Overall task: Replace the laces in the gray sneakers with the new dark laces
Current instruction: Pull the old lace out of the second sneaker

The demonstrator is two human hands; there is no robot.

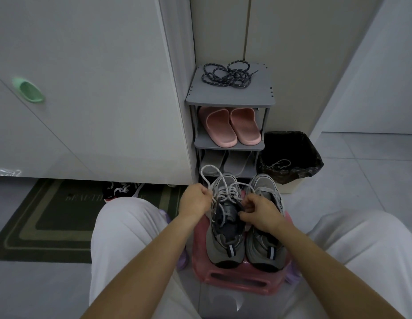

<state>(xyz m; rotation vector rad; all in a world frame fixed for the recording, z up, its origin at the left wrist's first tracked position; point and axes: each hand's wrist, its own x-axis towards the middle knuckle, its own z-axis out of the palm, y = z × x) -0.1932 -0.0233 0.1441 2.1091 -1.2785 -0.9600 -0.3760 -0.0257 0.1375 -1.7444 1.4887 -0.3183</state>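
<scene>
"Nearest entry first?"

"Item one: white trouser legs (122, 238), knees apart. Between them, a low pink plastic stool (242, 279). On it, side by side with heels toward the camera, two gray mesh sneakers."

"Hands?"

"Entry: left hand (195, 199), fingers curled tight round the pale speckled old lace (226, 192), which loops up above the toe of the laced gray sneaker (223, 247) (the left one in view). Entry: right hand (261, 214), thumb and fingers curled, pinching at that same shoe's dark tongue. It lies across the second gray sneaker (262, 247), whose eyelets I cannot read."

"And the new laces?"

"Dark speckled rope laces (228, 77), a loose tangle on the top shelf of the gray plastic shoe rack (230, 99), well apart from both hands. Shelves below: pink rubber slides (220, 126), then gray slippers (214, 162). Beside the rack, a bin with black liner (297, 146), a pale cord (280, 162) lying in it. Left: dark bordered doormat (50, 217), a black-and-white shoe (121, 189) at its far edge."
</scene>
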